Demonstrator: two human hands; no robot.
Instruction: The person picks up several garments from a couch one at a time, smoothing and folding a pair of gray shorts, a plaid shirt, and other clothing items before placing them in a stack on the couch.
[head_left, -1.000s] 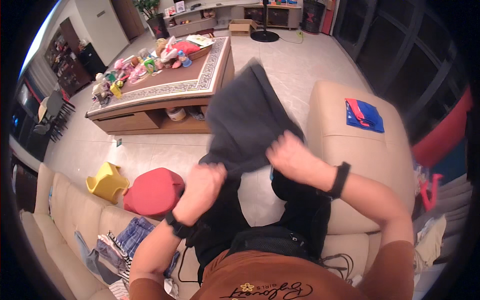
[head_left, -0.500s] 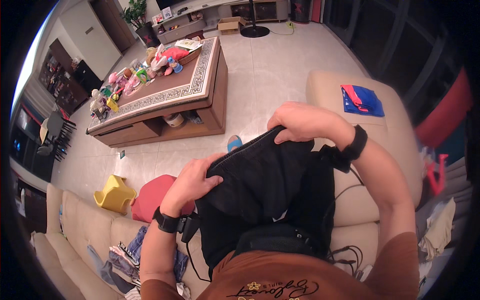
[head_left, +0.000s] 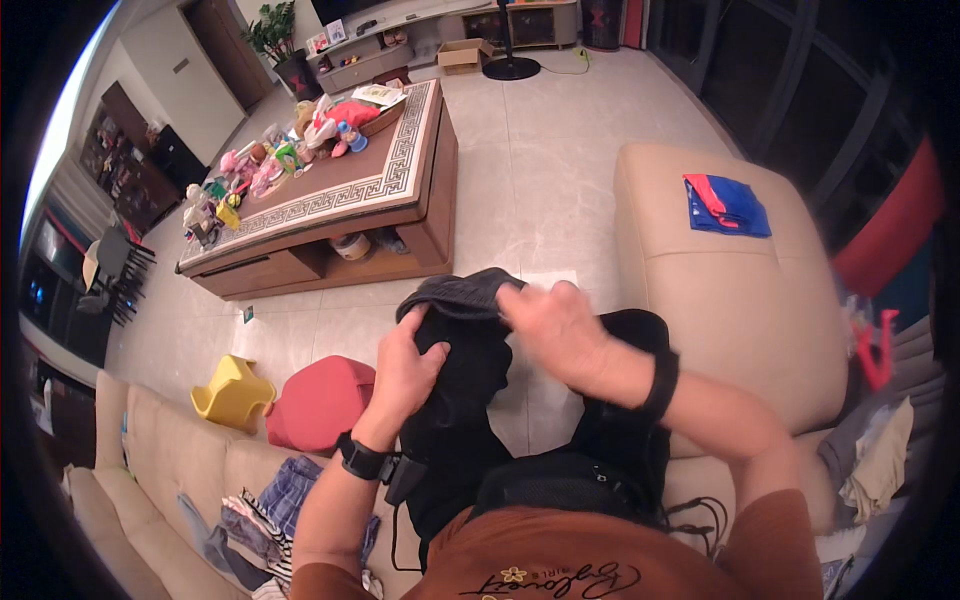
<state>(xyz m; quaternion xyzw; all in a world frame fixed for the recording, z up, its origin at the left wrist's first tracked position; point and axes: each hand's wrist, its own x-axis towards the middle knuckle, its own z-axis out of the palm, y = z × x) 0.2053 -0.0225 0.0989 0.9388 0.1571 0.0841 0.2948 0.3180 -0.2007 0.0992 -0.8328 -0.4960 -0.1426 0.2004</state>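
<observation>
Above my lap I hold a black garment with an elastic waistband, bunched along its upper edge. My left hand grips its left side, thumb in front. My right hand, a little blurred, is closed on the right end of the waistband. The lower part hangs over my black-clad legs and blends with them, so its full shape cannot be made out. To the right, a folded blue garment with a red stripe lies on the beige sofa section.
Crumpled clothes lie on the sofa at my left. A red stool and a yellow stool stand in front of it. Toys cover much of the coffee table. Pale clothing and cables are at my right.
The waistband was stretched wide between my hands; now it is bunched together. My right hand has moved down and left, nearer to the left hand, and the garment's right side has swung inward.
</observation>
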